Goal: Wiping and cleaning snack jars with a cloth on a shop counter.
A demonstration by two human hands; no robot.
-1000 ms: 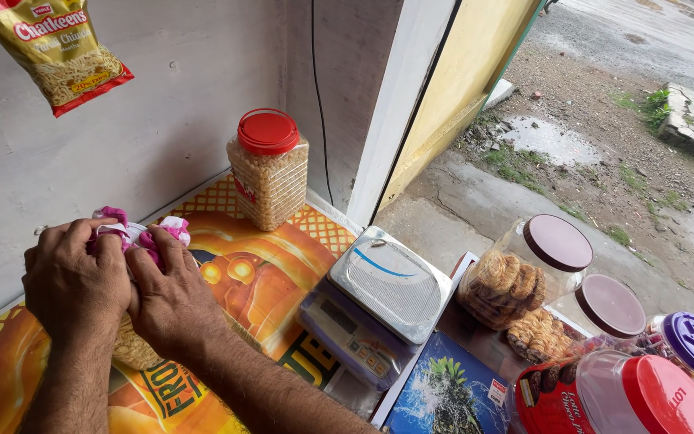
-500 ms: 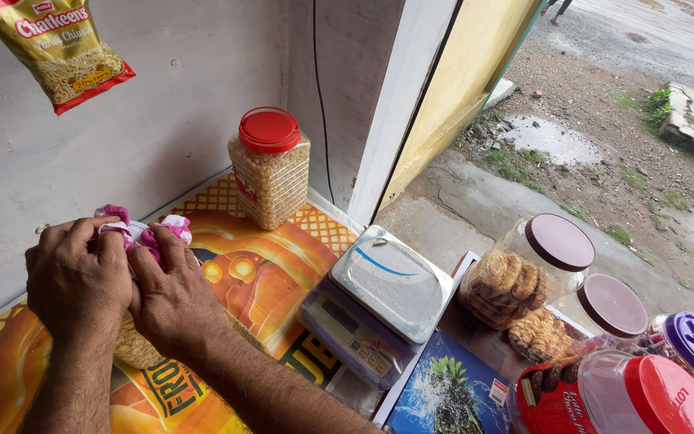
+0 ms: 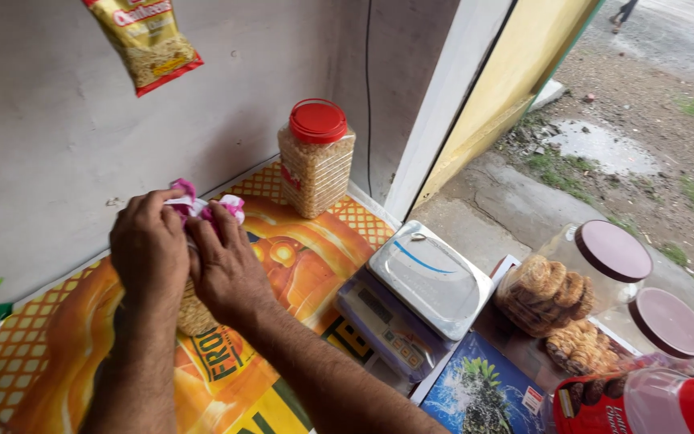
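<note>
Hands meet over a small clear bag of pale grains [image 3: 194, 309] resting on the orange patterned table [image 3: 299, 257] close to the grey wall. The left hand [image 3: 148, 251] and the right hand [image 3: 226, 269] are both closed, fingers pinched around the bag's pink-and-white twisted top [image 3: 194, 205], knuckles touching. Behind them, near the wall corner, stands a red-lidded jar of grains [image 3: 315, 157]. To the right sits a digital scale [image 3: 411, 301] with a bare pan. Beyond it lie two brown-lidded biscuit jars [image 3: 572, 277], tilted on their sides. A yellow snack packet [image 3: 148, 40] hangs on the wall above.
</note>
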